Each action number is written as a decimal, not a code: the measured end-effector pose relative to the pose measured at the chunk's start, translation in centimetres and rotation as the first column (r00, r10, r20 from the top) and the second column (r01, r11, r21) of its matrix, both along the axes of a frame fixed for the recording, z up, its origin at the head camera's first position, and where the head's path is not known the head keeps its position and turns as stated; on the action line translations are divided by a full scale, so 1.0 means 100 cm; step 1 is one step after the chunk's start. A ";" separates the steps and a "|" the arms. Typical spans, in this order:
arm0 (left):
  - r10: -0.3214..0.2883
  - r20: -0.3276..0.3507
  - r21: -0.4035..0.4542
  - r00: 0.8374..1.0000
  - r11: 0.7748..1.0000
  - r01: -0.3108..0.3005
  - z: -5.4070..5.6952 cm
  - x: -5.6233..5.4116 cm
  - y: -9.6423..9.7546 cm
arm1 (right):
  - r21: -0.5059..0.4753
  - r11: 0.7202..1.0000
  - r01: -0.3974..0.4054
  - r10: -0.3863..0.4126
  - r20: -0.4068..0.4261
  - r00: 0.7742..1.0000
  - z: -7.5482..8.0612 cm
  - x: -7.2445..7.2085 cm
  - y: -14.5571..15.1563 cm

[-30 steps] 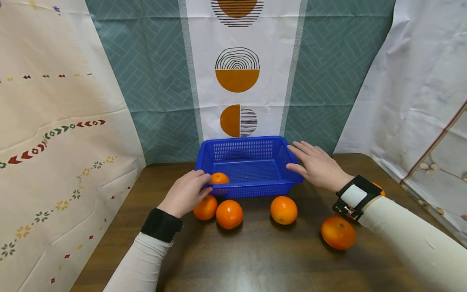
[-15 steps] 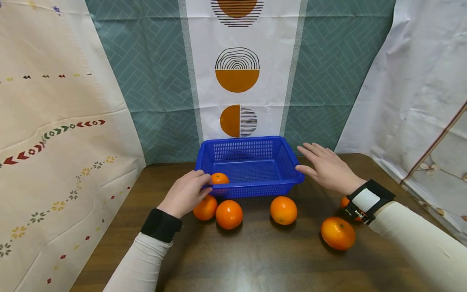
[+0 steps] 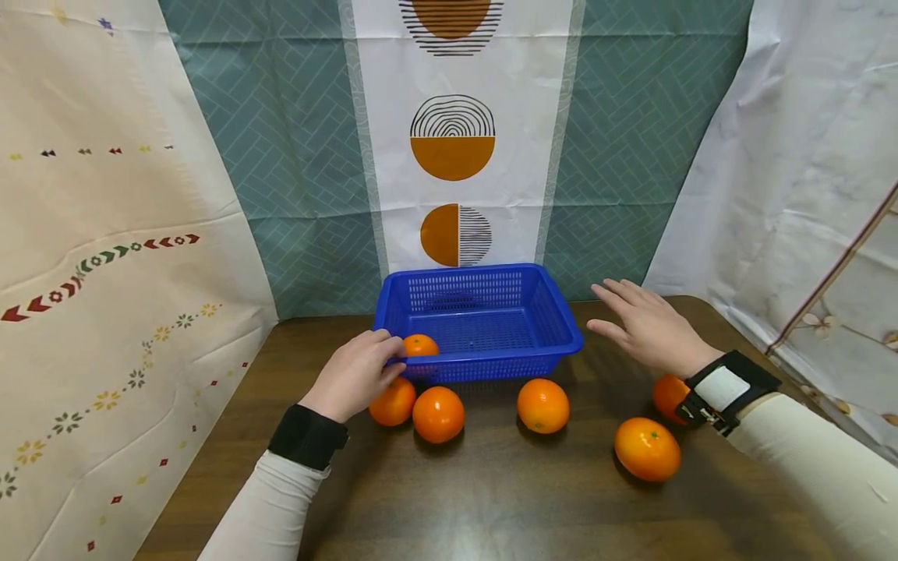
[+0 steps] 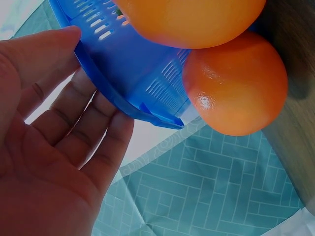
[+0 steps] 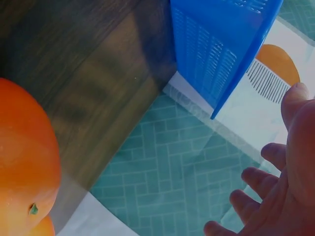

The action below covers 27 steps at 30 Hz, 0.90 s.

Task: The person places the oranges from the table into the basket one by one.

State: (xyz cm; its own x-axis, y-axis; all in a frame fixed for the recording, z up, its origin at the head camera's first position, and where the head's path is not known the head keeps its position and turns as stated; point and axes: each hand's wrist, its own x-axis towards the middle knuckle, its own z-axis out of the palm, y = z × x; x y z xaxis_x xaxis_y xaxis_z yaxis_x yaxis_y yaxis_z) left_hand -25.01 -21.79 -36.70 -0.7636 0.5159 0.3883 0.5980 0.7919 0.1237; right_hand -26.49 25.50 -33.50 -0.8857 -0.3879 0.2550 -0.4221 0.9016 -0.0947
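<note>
A blue plastic basket (image 3: 484,366) with slotted walls stands at the back of the table, and one orange (image 3: 421,344) lies in its front left corner. My left hand (image 3: 358,372) holds the basket's front left rim; in the left wrist view the thumb (image 4: 44,51) lies on one side of the rim and the fingers on the other. To the right of the basket, apart from it, my right hand (image 3: 648,327) hovers with fingers spread and nothing in it. Two oranges, a left one (image 3: 393,403) and a right one (image 3: 438,414), sit just before the basket near the left hand.
Another orange (image 3: 543,406) sits in front of the basket's right part. Farther right are an orange (image 3: 647,449) and one (image 3: 669,398) partly behind the right wrist strap. Patterned cloth (image 3: 309,156) hangs behind the brown wooden table (image 3: 491,499) and along both sides.
My right hand has moved right, away from the basket's right rim, uncovering the far right orange. The left hand stays on the rim. The head view has shifted slightly.
</note>
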 end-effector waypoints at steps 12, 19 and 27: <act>-0.001 -0.004 0.002 1.000 1.000 0.001 -0.002 -0.002 0.000 | -0.004 0.999 0.048 -0.048 -0.044 0.998 -0.003 0.002 0.023; 0.000 -0.011 0.005 1.000 1.000 0.000 -0.003 -0.001 -0.001 | -0.003 0.999 0.053 -0.053 -0.065 0.996 -0.009 0.002 0.035; -0.004 -0.019 0.008 1.000 1.000 0.004 -0.003 0.000 -0.001 | -0.010 0.998 0.060 -0.061 -0.076 0.995 -0.012 0.004 0.045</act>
State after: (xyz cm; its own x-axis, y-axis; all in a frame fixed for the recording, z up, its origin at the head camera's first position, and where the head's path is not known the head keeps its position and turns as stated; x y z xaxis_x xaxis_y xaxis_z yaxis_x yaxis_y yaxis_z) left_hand -25.00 -21.92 -37.00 -0.7542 0.5155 0.4067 0.6032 0.7887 0.1188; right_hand -26.11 29.97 -34.73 -0.8852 -0.3321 0.3257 -0.3732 0.9250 -0.0713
